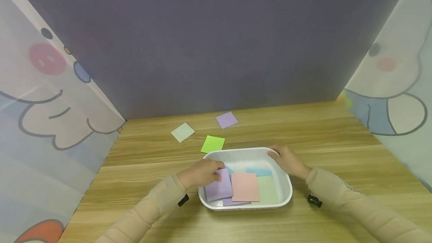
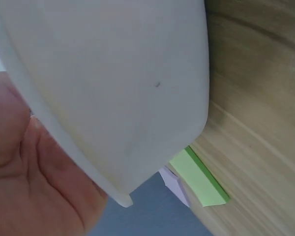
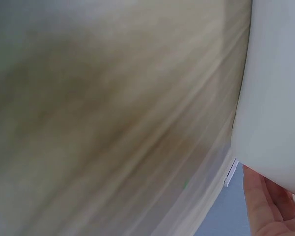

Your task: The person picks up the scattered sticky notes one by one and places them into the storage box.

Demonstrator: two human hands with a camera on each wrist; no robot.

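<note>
The purple pad (image 1: 220, 189), pinched by your left hand (image 1: 201, 173), lay from it toward the worktop's right edge (image 1: 374, 141); your right hand (image 1: 289, 161) gripped the tray (image 1: 244, 159).

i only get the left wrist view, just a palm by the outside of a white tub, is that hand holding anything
Observer: Yes, in the head view the left hand grips a purple pad at the left end of the white tub.
Operator: ok and the far right corner of the tub, anything on it
Observer: Yes, the right hand holds it there.
</note>
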